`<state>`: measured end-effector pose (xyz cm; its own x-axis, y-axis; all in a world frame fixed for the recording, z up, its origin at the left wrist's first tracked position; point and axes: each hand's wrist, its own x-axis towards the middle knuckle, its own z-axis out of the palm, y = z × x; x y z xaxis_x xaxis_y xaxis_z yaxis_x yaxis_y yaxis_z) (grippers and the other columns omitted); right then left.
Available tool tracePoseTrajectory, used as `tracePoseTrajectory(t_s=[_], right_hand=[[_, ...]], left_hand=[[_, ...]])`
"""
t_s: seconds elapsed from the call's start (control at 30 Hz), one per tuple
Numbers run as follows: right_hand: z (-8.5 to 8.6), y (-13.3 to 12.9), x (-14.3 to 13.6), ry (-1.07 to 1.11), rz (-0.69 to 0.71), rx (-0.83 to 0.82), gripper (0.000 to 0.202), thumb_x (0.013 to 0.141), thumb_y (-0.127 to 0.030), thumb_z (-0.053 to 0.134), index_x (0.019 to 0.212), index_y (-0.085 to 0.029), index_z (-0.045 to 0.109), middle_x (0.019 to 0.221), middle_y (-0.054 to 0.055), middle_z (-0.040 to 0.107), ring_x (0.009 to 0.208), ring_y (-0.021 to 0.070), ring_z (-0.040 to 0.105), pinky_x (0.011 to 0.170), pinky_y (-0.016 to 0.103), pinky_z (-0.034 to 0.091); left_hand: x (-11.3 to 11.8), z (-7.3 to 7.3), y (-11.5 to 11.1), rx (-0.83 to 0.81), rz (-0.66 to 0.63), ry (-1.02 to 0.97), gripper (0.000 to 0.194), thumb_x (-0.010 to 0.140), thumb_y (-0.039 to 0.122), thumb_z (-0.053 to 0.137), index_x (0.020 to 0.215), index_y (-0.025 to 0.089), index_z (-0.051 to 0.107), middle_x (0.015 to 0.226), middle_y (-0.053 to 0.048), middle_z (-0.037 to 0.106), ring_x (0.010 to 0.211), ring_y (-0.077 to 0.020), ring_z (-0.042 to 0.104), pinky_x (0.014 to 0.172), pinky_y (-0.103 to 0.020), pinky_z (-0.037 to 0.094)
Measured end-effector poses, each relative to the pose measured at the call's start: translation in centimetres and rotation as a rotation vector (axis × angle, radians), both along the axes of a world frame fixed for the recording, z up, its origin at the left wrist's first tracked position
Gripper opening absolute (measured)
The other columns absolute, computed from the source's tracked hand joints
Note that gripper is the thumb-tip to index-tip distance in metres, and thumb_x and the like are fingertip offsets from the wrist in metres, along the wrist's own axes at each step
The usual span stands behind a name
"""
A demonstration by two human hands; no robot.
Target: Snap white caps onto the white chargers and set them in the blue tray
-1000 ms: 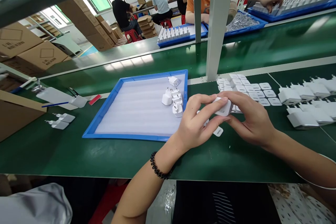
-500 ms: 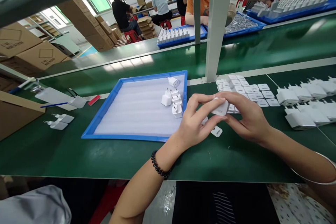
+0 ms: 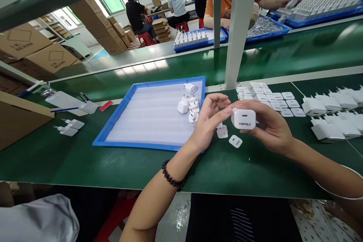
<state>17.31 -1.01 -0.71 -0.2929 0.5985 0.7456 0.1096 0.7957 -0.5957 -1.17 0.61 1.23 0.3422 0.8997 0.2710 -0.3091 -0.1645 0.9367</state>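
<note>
My right hand (image 3: 268, 124) grips a white charger plug (image 3: 243, 119), thumb below and fingers over the top. The charger's end face, with a small port slot and dark lettering, points toward me. My left hand (image 3: 208, 121) is beside it on the left, fingers loosely bent and apart, the thumb tip at the charger's edge. Under the hands, a loose white face plate (image 3: 235, 141) and another white plate (image 3: 222, 131) lie on the green table (image 3: 170, 170). Several white chargers (image 3: 193, 107) stand at the right side of the blue-rimmed tray (image 3: 136, 145).
Stacked white plates (image 3: 286, 104) lie behind my right hand, with rows of chargers (image 3: 326, 128) farther right. A metal post (image 3: 235, 53) rises behind the hands. At left are a bottle (image 3: 64, 102), two plugs (image 3: 69, 126) and a carton (image 3: 22, 121). A co-worker in orange sits opposite.
The charger has turned so its lettered end faces me. My left fingers have come off it and spread, while my right hand keeps hold. The view has shifted slightly.
</note>
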Motion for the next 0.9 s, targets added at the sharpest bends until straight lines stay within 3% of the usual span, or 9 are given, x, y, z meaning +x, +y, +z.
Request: tracePoseTrajectory(t_s=[0.17, 0.37, 0.5, 0.67, 0.9], right_hand=[[-0.3, 0.1, 0.1, 0.015, -0.036, 0.011, 0.051, 0.091, -0.022, 0.067, 0.137, -0.041, 0.057, 0.126, 0.004, 0.070, 0.119, 0.0305, 0.065, 0.100, 0.053, 0.055], [0.3, 0.1, 0.4, -0.038, -0.061, 0.064, 0.059, 0.090, -0.014, 0.062, 0.140, -0.044, 0.055, 0.127, 0.005, 0.068, 0.119, 0.0328, 0.063, 0.100, 0.061, 0.051], [0.4, 0.3, 0.4, -0.067, -0.057, 0.161, 0.067, 0.086, -0.007, 0.062, 0.144, -0.039, 0.053, 0.128, 0.007, 0.067, 0.119, 0.0320, 0.063, 0.100, 0.059, 0.051], [0.5, 0.5, 0.3, -0.126, -0.105, 0.315, 0.062, 0.087, -0.009, 0.060, 0.144, -0.033, 0.052, 0.121, 0.008, 0.071, 0.115, 0.0287, 0.067, 0.093, 0.051, 0.057], [0.9, 0.2, 0.6, -0.140, -0.118, 0.351, 0.054, 0.090, -0.014, 0.060, 0.141, -0.031, 0.055, 0.119, 0.009, 0.073, 0.114, 0.0299, 0.068, 0.091, 0.050, 0.059]], left_hand=[[-0.6, 0.7, 0.0, -0.065, -0.094, 0.113, 0.039, 0.085, 0.043, 0.070, 0.114, 0.021, 0.053, 0.125, -0.010, 0.058, 0.104, -0.0179, 0.064, 0.082, -0.030, 0.055], [-0.7, 1.5, -0.1, -0.015, -0.267, 0.099, 0.039, 0.082, 0.036, 0.075, 0.114, 0.020, 0.060, 0.121, -0.011, 0.067, 0.112, -0.0220, 0.066, 0.081, -0.029, 0.056], [-0.3, 1.5, -0.5, 0.011, -0.242, 0.073, 0.040, 0.082, 0.033, 0.075, 0.116, 0.020, 0.060, 0.119, -0.010, 0.070, 0.107, -0.0192, 0.067, 0.082, -0.028, 0.055], [0.3, 1.0, -1.2, -0.055, -0.177, 0.004, 0.039, 0.083, 0.038, 0.074, 0.113, 0.018, 0.059, 0.112, -0.008, 0.073, 0.093, -0.0148, 0.069, 0.075, -0.024, 0.055], [0.4, 1.2, -1.4, -0.008, -0.155, 0.003, 0.041, 0.078, 0.039, 0.079, 0.110, 0.018, 0.064, 0.115, -0.010, 0.074, 0.102, -0.0182, 0.071, 0.081, -0.027, 0.056]])
